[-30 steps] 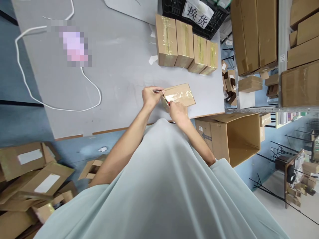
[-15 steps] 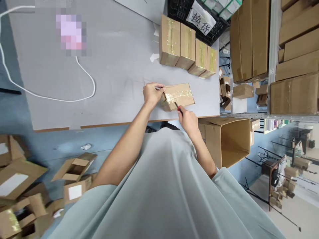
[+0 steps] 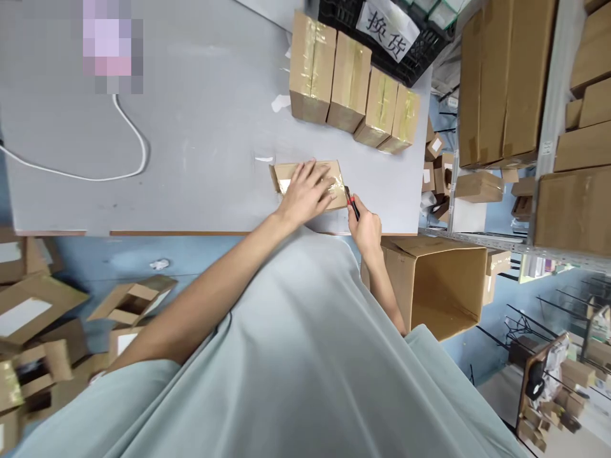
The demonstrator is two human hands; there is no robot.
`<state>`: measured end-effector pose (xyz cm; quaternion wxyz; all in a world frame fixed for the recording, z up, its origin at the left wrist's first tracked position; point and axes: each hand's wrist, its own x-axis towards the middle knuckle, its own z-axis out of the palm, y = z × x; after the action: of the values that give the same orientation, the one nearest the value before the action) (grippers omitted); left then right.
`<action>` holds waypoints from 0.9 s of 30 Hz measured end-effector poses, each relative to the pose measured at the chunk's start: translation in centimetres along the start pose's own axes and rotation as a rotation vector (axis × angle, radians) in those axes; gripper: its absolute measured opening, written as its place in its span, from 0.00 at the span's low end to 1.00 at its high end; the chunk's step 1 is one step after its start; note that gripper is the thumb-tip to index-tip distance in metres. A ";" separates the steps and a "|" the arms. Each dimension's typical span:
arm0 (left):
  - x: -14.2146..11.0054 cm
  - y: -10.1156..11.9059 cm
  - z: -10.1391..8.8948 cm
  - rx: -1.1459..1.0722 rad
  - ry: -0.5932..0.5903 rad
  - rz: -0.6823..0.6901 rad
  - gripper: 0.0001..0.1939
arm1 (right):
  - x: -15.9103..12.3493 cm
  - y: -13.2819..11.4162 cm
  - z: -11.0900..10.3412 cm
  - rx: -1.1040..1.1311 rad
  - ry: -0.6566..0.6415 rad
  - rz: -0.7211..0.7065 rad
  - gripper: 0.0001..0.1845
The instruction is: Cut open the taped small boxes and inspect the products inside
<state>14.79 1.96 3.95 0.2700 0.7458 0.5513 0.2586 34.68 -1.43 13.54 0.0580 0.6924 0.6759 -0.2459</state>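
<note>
A small taped cardboard box (image 3: 285,178) lies near the front edge of the grey table (image 3: 205,127). My left hand (image 3: 305,193) rests flat on top of it with the fingers spread. My right hand (image 3: 366,228) is just right of the box, closed around a red and black cutter (image 3: 352,205) whose tip points at the box's right end. A flap stands open at the box's left end.
Several taped cardboard boxes (image 3: 351,92) stand in a row at the back. A black crate (image 3: 382,38) with a paper sign sits behind them. A white cable (image 3: 95,172) curls at left. An open carton (image 3: 434,286) stands on the floor at right. Emptied boxes (image 3: 42,331) litter the floor at left.
My left hand has moved from the box's left end onto its top and spread flat. My right hand with the cutter has shifted to the box's right end. The box has turned.
</note>
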 end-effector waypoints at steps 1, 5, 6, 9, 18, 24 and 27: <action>-0.2 -0.1 0.3 0.012 -0.002 -0.014 0.24 | 0.6 0.3 -0.2 0.009 -0.011 -0.022 0.30; -0.8 -0.3 0.4 0.033 -0.013 -0.083 0.26 | 2.9 0.8 -0.8 0.001 -0.092 -0.096 0.31; -0.8 -0.2 0.4 0.032 -0.021 -0.103 0.27 | 3.5 0.8 -1.0 -0.017 -0.121 -0.108 0.32; -0.6 0.5 0.0 0.012 -0.042 -0.156 0.29 | 4.9 0.6 -1.5 -0.076 -0.200 -0.135 0.33; -0.3 1.7 -0.9 -0.101 -0.077 -0.281 0.31 | 5.6 -1.4 -2.9 -0.121 -0.276 -0.122 0.33; -0.6 0.9 -0.7 -0.095 -0.072 -0.194 0.33 | 4.5 -3.2 -2.0 -0.191 -0.271 -0.032 0.33; -0.5 0.7 -1.0 -0.072 -0.103 -0.133 0.37 | 4.0 -3.9 -1.8 -0.219 -0.246 0.022 0.33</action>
<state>14.47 1.44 5.09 0.3413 0.7098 0.5752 0.2212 31.25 3.26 14.38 0.2183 0.6538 0.6789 -0.2529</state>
